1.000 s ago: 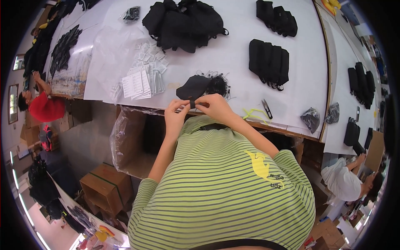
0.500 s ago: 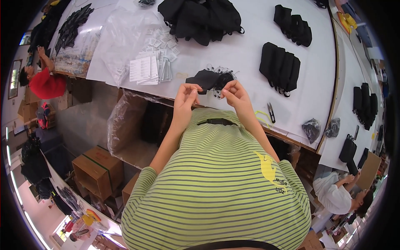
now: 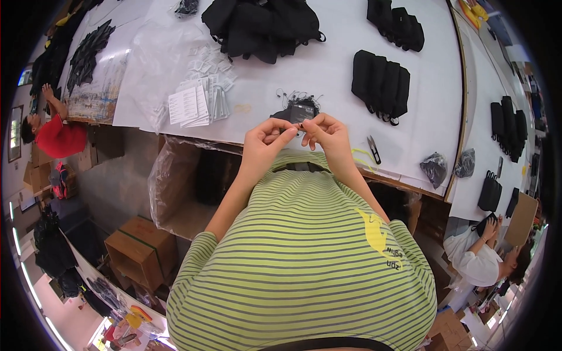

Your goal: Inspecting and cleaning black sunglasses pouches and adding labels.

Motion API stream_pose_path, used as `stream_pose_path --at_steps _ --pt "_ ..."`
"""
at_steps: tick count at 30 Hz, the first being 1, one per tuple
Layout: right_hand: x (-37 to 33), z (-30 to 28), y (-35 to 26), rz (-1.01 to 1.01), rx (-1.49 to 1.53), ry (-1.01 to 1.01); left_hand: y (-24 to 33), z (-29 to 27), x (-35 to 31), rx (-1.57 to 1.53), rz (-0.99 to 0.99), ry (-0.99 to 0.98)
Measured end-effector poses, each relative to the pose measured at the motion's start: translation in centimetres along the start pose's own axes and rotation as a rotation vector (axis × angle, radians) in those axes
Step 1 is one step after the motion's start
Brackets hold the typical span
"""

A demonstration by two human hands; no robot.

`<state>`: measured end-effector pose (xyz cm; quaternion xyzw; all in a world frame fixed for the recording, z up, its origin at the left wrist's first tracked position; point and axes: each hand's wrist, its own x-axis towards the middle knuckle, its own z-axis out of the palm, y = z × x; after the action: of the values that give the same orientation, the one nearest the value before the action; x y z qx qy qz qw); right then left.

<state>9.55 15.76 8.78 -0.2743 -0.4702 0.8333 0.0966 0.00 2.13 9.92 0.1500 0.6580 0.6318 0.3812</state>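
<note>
My left hand [image 3: 266,143] and my right hand [image 3: 328,139] meet above the near table edge, their fingertips almost touching. Both pinch with thumb and fingers. Whatever sits between the fingertips is too small to make out. Just beyond my fingers lies a small pile of black tags [image 3: 302,111], partly covered by my hands. Thin black strings [image 3: 300,98] with small ends tangle around the pile's far side.
White printed cards [image 3: 190,105] lie to the left, beside clear plastic bags [image 3: 152,64]. Black fabric bags [image 3: 263,29] are heaped beyond; rolled black bags [image 3: 380,85] lie right. Thread snips [image 3: 373,150] rest near the edge. Co-workers sit at left [image 3: 58,137] and right [image 3: 477,257].
My hands have come together from apart, the right one moving left toward the left one. The view has shifted slightly. At right, the co-worker's hands have moved.
</note>
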Motion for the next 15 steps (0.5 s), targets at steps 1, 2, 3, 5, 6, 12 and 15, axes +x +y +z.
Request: stream_pose_path --at_steps 1,2,3,5,6,12,15 --pt "-0.1 -0.1 0.0 -0.001 0.0 0.003 0.0 0.2 0.0 0.005 0.003 0.023" --pt "-0.1 -0.2 -0.1 0.006 -0.011 0.004 0.1 0.3 0.0 0.01 0.006 0.046" --pt "-0.2 -0.3 -0.1 0.013 -0.024 0.003 0.2 0.4 0.0 0.01 0.005 0.043" --pt "-0.2 -0.3 -0.4 0.017 -0.037 0.006 0.5 0.6 0.1 0.063 0.011 0.058" --pt "-0.3 -0.3 -0.4 0.022 -0.051 0.006 0.5 0.6 0.1 0.063 0.011 0.058" --pt "-0.5 -0.4 -1.1 -0.057 -0.225 -0.036 1.2 0.2 0.2 0.227 0.019 -0.058" --pt "-0.6 -0.9 -1.5 -0.001 -0.214 -0.126 0.0 -0.5 0.7 0.176 0.042 -0.176"
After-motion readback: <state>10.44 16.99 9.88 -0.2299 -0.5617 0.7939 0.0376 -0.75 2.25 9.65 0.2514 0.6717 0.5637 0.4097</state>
